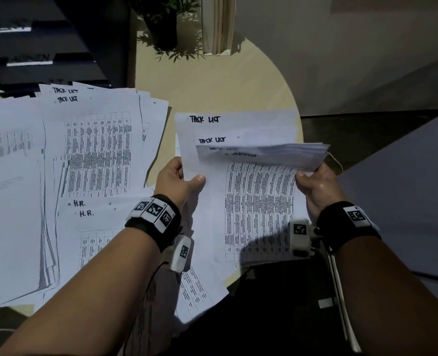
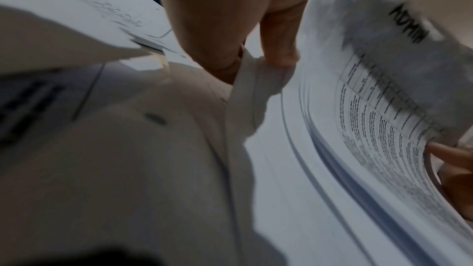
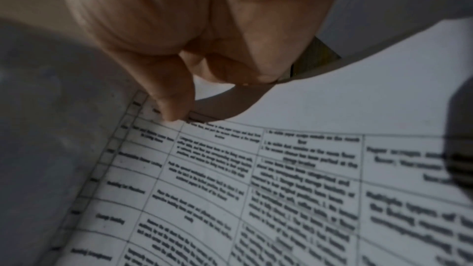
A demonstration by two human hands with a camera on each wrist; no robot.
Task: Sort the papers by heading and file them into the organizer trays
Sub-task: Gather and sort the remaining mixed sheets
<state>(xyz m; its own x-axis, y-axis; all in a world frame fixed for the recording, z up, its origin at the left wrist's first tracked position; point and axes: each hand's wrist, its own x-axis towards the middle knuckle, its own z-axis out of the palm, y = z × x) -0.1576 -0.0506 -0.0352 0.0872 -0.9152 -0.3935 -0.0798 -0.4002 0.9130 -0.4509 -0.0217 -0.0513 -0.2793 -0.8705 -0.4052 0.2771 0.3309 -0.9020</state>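
Observation:
I hold a stack of white printed papers [image 1: 259,201] above the round table. My left hand [image 1: 184,179] pinches two sheets headed "TASK LIST" [image 1: 234,125] at their left edge, thumb on top. My right hand [image 1: 313,182] grips the right edge and bends the upper sheets [image 1: 264,152] back, baring a sheet headed "ADMIN" with a table of text. In the left wrist view the left hand [image 2: 256,62] pinches a paper edge, and the ADMIN heading [image 2: 407,23] shows on the right. In the right wrist view the right hand [image 3: 179,92] touches the printed table sheet [image 3: 256,189].
A black stacked organizer [image 1: 46,47] stands at the back left. In front of it lie spread piles headed "TASK LIST" [image 1: 97,140] and "H.R." [image 1: 97,227]. A potted plant [image 1: 164,24] and a pale upright holder [image 1: 216,24] stand at the table's far edge [image 1: 287,93].

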